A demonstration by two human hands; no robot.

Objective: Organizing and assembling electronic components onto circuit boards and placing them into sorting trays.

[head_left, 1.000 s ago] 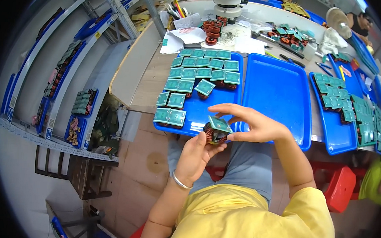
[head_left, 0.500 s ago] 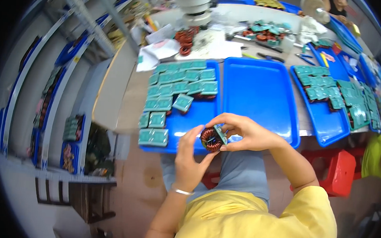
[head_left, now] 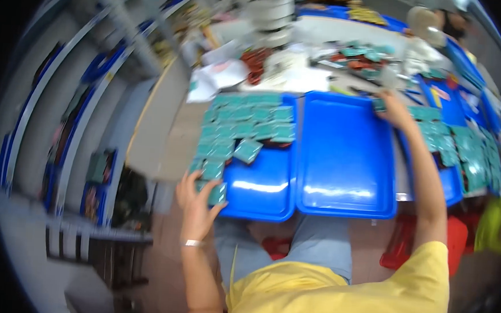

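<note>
In the left blue tray (head_left: pixel 259 206) sit rows of toroidal coils on square green boards (head_left: pixel 244 115), boards facing up. My left hand (head_left: pixel 197 208) is at the tray's near left corner, thumb and fingers bent around a green-board coil (head_left: pixel 218 194) in the front row. At the far right corner of the middle blue tray (head_left: pixel 346 179), my right hand (head_left: pixel 395 112) pinches another green-board coil (head_left: pixel 379 105); motion blurs it. One tilted coil (head_left: pixel 247 150) lies apart from the rows.
Beyond my right forearm, a third blue tray (head_left: pixel 450 189) holds more green-board coils. Papers (head_left: pixel 221 74), loose copper coils (head_left: pixel 256 62) and tools lie at the back of the bench. Shelving (head_left: pixel 93 106) stands left; a red stool (head_left: pixel 455 238) is at the right.
My hands have parted from the coil they held together over the left tray's near edge. The left went to that tray's near left corner, the right reached far right.
</note>
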